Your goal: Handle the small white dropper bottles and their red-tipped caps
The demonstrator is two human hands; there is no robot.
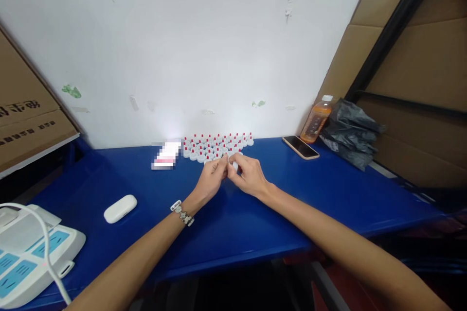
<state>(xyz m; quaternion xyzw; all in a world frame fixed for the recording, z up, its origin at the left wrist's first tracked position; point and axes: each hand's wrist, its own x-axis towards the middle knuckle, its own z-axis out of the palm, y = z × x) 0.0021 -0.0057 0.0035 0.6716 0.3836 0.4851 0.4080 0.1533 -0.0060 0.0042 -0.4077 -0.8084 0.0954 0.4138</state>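
Both hands meet over the table's middle, just in front of several white caps with red tips (200, 157) packed in rows. My right hand (250, 174) is closed, with thumb and forefinger around a small white cap (235, 166), most of it hidden by the fingers. My left hand (213, 175) is closed too, its thumb and fingertips pressed together against the right fingertips. What lies between those left fingers is hidden. A metal bracelet (182, 213) circles the left wrist.
On the blue table (292, 204) lie a white earphone case (120, 209) and a power strip (58, 262) at left, and a blurred white card (167, 154) near the wall. To the right are a phone (301, 147), an orange drink bottle (316, 120) and a black plastic bag (350, 129).
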